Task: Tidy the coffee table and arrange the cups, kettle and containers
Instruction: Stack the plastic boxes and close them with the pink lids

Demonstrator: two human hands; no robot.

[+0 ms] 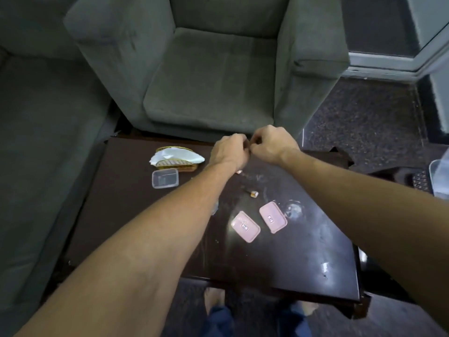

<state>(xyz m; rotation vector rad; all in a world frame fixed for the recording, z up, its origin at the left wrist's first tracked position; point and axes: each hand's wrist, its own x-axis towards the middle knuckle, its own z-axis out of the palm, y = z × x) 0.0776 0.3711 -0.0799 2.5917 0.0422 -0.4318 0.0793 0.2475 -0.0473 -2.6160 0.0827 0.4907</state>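
Coffee table (116,203), dark and smeared with ring marks, carries the things to be sorted. Two pink containers (245,226) lie flat side by side near its middle, a clear lidded container (165,178) sits toward the left, and a tissue holder (176,158) stands just behind it. A loose wrapper (252,193) lies between the pink pair and the hands.

Over the far edge of the table, the person's left hand (227,152) and right hand (269,144) meet knuckle to knuckle. The fingers of both are curled in, their tips pressed together on what looks like a small scrap (248,145). It is too small to say what it is.

The step in hand is probably gathering litter before anything is arranged. To do it well, the person should keep the pinch firm, fold the scrap into one hand, and use the freed hand to collect the wrapper nearby. That way no crumbs drop back on the surface.

The containers all lie nearer the person than the fingers, well apart from them. The pink pair sits below the right forearm's line and the clear one to the left of the left forearm. No cup or kettle can be made out on the table.

Behind the table stands a grey armchair (209,81).
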